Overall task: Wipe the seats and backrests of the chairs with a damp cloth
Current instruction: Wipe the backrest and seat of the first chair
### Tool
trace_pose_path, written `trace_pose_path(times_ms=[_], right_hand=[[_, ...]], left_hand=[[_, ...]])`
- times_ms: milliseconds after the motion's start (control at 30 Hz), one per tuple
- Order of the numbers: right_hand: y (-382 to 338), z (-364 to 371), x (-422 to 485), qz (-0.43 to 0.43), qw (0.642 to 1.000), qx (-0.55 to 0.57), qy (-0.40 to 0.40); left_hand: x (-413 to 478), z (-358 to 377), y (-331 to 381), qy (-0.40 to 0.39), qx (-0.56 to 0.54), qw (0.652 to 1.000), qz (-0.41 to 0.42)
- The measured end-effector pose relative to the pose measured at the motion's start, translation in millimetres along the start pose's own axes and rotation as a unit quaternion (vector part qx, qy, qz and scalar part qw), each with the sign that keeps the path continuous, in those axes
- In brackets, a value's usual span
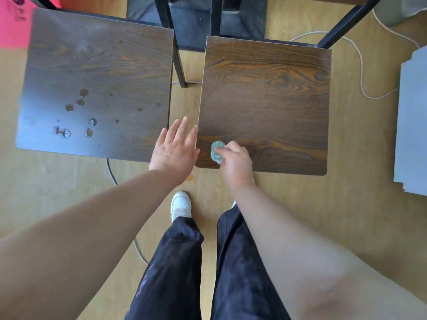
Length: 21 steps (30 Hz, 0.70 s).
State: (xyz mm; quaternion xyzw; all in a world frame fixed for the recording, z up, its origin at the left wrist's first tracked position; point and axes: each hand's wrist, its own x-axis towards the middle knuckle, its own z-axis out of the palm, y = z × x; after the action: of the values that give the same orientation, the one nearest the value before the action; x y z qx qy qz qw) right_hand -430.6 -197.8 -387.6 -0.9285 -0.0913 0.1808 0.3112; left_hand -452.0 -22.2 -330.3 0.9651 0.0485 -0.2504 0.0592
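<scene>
Pinching cloth [216, 151] on right seat [265, 100], right hand [235, 162]; left hand [174, 150] spread, perhaps hovering beside spotted left seat [99, 77].

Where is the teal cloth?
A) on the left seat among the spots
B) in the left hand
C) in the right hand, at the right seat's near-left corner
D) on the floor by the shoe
C: the right hand grips the cloth at the near-left corner of the right seat; the left hand is open, holding nothing.
</scene>
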Motion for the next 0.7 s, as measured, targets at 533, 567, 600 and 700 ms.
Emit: trace_pose_path(times_ms=[533,567,600,700], right_hand=[[76.6,-82.0,-24.1,0.146,0.973,-0.021,0.177],[90.4,-91.6,-24.1,0.17,0.968,-0.031,0.18],[103.1,-98.8,-24.3,0.19,0.964,-0.037,0.181],[125.3,-108.3,-26.3,0.229,0.959,-0.047,0.161]], left_hand=[[-18.3,15.0,-13.4,-0.019,0.021,0.999,0.029],[-16.5,16.8,-12.6,-0.021,0.023,0.999,0.031],[-14.1,18.8,-12.9,-0.023,0.024,0.999,0.032],[-7.1,22.3,-17.4,-0.021,0.026,0.999,0.034]])
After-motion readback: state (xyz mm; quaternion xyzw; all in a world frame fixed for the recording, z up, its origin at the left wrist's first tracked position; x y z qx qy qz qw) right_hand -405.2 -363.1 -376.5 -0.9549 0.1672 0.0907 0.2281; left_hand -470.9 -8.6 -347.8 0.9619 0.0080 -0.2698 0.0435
